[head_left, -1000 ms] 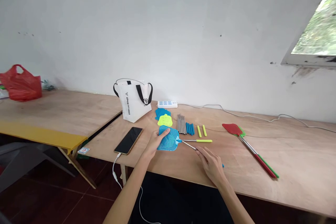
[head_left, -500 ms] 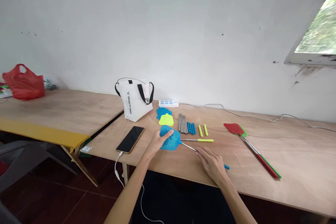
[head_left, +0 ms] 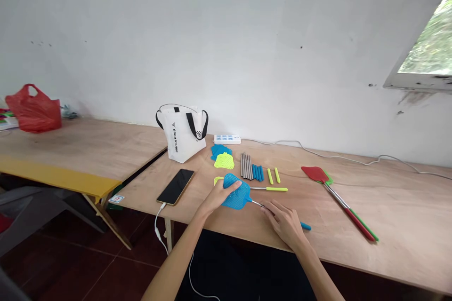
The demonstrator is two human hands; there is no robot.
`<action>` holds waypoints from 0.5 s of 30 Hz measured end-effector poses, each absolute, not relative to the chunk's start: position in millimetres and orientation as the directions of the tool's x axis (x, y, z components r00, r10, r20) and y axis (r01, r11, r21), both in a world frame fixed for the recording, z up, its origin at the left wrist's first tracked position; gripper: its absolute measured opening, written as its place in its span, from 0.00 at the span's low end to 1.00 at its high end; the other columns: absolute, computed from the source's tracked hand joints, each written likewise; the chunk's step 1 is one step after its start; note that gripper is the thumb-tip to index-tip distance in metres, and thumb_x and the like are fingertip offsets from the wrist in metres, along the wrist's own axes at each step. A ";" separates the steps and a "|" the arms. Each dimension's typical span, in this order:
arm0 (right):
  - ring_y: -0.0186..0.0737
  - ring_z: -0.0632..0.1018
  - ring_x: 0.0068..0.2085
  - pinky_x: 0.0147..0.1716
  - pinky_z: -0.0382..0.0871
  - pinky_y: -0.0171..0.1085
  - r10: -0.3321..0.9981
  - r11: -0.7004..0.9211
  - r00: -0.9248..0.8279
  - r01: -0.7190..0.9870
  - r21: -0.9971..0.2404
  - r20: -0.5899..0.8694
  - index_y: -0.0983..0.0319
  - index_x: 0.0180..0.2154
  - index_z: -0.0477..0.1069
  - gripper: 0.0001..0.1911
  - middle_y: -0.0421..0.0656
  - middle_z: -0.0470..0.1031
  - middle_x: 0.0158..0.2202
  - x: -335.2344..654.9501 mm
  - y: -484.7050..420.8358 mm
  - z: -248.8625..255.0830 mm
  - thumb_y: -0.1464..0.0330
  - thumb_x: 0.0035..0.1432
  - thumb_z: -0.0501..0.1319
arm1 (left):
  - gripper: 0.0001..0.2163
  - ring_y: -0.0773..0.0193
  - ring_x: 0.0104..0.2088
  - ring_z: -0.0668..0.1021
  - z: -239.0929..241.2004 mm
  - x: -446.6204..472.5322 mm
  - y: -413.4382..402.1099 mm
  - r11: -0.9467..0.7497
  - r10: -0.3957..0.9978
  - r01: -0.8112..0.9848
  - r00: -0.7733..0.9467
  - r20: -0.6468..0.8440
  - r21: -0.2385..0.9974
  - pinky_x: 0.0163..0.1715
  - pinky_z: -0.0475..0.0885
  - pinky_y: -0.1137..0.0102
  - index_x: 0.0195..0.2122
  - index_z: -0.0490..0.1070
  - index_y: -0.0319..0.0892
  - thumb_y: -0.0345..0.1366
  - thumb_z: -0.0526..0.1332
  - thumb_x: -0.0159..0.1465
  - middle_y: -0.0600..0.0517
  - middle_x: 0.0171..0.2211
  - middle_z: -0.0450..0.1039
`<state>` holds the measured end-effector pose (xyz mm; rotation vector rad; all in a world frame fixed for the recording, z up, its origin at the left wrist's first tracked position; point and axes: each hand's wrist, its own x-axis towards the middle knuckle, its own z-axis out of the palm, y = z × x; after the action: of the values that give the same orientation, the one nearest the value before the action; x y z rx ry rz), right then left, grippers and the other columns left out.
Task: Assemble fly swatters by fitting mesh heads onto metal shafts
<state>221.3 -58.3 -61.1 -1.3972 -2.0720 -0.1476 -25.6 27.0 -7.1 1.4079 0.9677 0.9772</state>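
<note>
A blue fly swatter point(head_left: 239, 196) lies on the plywood table point(head_left: 388, 225), its mesh head under the fingers of my left hand point(head_left: 219, 194). My right hand point(head_left: 284, 222) is closed round its thin metal rod, and the blue grip end pokes out past that hand. A yellow-green swatter point(head_left: 273, 189) lies just behind, its head partly showing by my left fingers. Further back lie loose blue point(head_left: 220, 150) and yellow-green swatter heads point(head_left: 223, 162), several metal rods point(head_left: 246, 166), blue grips point(head_left: 257, 172) and two yellow-green grips point(head_left: 273, 175).
A phone point(head_left: 175, 186) on a white cable lies left of my hands. Behind stand a white tote bag point(head_left: 182, 134) and a power strip point(head_left: 227, 139). Red and green swatters point(head_left: 339, 200) lie to the right. A red plastic bag point(head_left: 33, 109) sits on the left table.
Both hands have drawn the blue swatter to the right and nearer the table's front edge, uncovering the yellow-green head behind it. The view has shifted slightly.
</note>
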 end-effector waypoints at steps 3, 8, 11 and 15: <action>0.37 0.81 0.36 0.30 0.64 0.31 0.800 0.418 -0.232 0.877 -0.237 0.553 0.55 0.45 0.76 0.20 0.42 0.80 0.36 220.3 -58.0 -60.5 0.58 0.75 0.47 | 0.22 0.62 0.30 0.75 -14.3 -18.4 26.8 -0.034 0.951 0.043 0.309 0.019 0.998 0.32 0.72 0.69 0.27 0.68 0.42 0.57 0.68 0.57 0.53 0.26 0.72; 0.36 0.81 0.35 0.29 0.63 0.31 0.777 0.413 -0.241 0.893 -0.180 0.582 0.55 0.43 0.77 0.21 0.43 0.81 0.37 219.6 -56.5 -62.1 0.60 0.75 0.46 | 0.23 0.63 0.27 0.73 -18.6 -7.4 21.8 -0.035 0.951 0.043 0.310 0.020 0.998 0.31 0.70 0.70 0.25 0.65 0.43 0.58 0.67 0.57 0.54 0.24 0.69; 0.36 0.81 0.34 0.29 0.63 0.31 0.767 0.428 -0.251 0.886 -0.179 0.591 0.56 0.43 0.78 0.22 0.44 0.81 0.36 222.7 -55.6 -64.6 0.61 0.75 0.46 | 0.23 0.64 0.26 0.71 -19.5 -0.8 17.8 -0.068 0.956 0.040 0.289 0.053 0.997 0.29 0.68 0.70 0.24 0.64 0.43 0.59 0.66 0.57 0.55 0.23 0.67; 0.36 0.81 0.33 0.28 0.63 0.31 0.753 0.464 -0.267 0.864 -0.197 0.602 0.57 0.43 0.78 0.21 0.44 0.81 0.35 228.0 -54.9 -67.4 0.62 0.75 0.46 | 0.23 0.65 0.25 0.70 -21.7 5.2 14.6 -0.107 0.963 0.051 0.254 0.090 0.993 0.27 0.65 0.71 0.22 0.64 0.43 0.58 0.67 0.56 0.56 0.22 0.65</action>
<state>228.0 -54.9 -67.4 -1.3388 -2.0748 -0.2242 5.2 14.6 -21.7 1.4390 1.0152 1.0569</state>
